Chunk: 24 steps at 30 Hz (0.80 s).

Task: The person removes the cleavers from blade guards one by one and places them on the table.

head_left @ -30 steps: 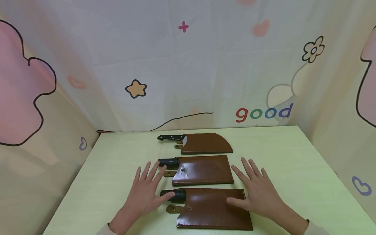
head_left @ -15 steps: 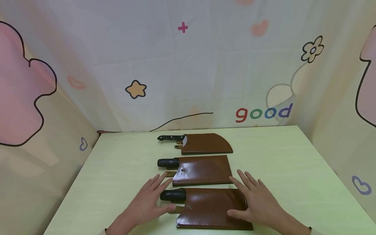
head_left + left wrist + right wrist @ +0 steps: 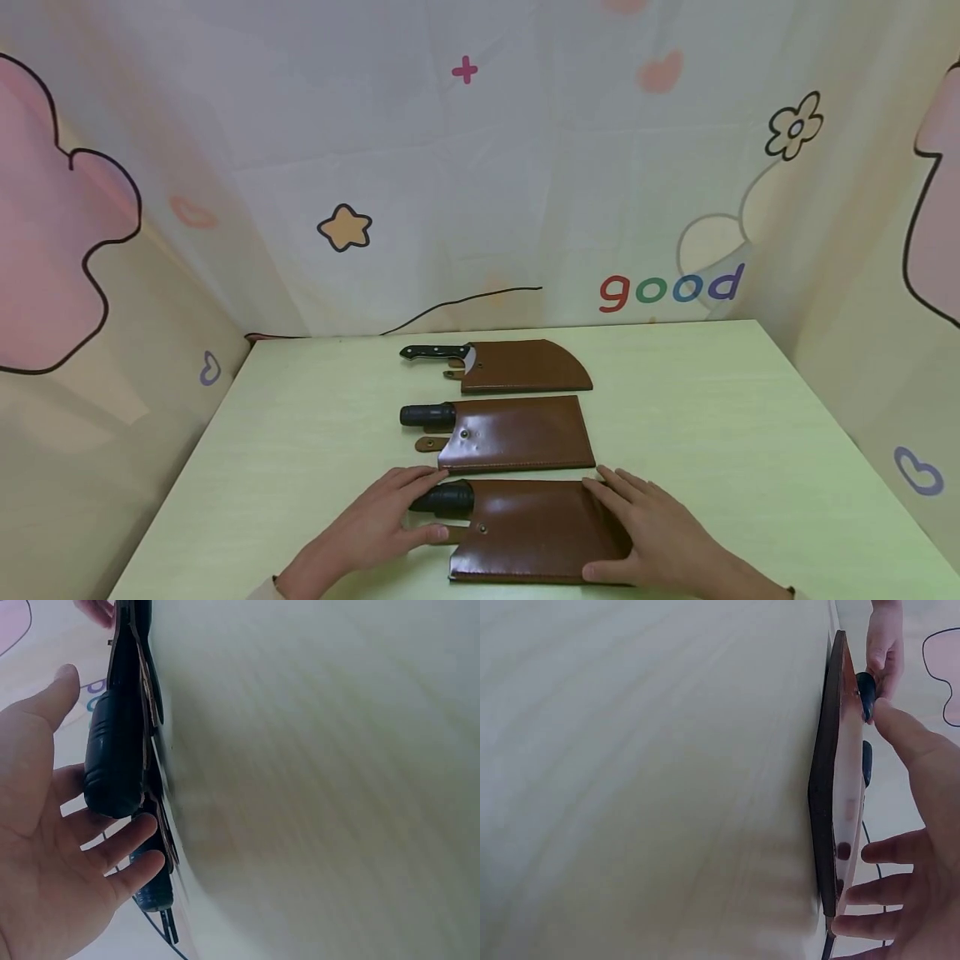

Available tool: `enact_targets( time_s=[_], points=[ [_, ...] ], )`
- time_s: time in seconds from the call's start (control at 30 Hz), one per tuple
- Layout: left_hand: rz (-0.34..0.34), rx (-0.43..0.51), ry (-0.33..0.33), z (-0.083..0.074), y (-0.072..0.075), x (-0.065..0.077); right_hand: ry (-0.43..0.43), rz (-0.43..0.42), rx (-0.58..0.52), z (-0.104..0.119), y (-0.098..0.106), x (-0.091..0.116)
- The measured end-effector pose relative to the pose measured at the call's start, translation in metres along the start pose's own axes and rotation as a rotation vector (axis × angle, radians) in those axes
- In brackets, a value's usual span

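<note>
Pale table (image 3: 690,392): we're seeing cleavers (image 3: 525,435), handles (image 3: 429,415) pointing nine o'clock, likely for reach. Left hand (image 3: 371,527), right hand (image 3: 660,533) are flanking one, relaxed, empty.

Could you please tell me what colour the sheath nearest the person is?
The nearest sheath is glossy brown, clearest in the head view.

Backdrop cloth (image 3: 420,167): text "good" (image 3: 676,288), letters red, green, blue, purple, just above back edge of tabletop (image 3: 712,392). Pink plus sign (image 3: 465,70), same cloth, well above tabletop.
</note>
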<state>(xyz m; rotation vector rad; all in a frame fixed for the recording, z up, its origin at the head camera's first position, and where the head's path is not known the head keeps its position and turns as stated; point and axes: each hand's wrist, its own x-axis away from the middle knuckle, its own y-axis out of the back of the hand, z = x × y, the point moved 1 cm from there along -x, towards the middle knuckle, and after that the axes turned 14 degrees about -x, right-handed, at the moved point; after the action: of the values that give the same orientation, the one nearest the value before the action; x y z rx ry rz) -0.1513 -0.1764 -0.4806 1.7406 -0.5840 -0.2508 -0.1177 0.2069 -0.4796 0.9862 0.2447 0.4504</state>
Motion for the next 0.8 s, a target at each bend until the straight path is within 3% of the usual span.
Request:
enact_targets(
  time_s=[0.47,0.8],
  points=[
    [-0.074,0.059,-0.085,0.002,-0.003,-0.011,-0.009,0.168,-0.023,-0.002,0.000,-0.003],
    [-0.161,0.034,-0.120,-0.003,-0.009,-0.019,0.070,0.131,0.028,-0.006,-0.003,-0.006]
  ],
)
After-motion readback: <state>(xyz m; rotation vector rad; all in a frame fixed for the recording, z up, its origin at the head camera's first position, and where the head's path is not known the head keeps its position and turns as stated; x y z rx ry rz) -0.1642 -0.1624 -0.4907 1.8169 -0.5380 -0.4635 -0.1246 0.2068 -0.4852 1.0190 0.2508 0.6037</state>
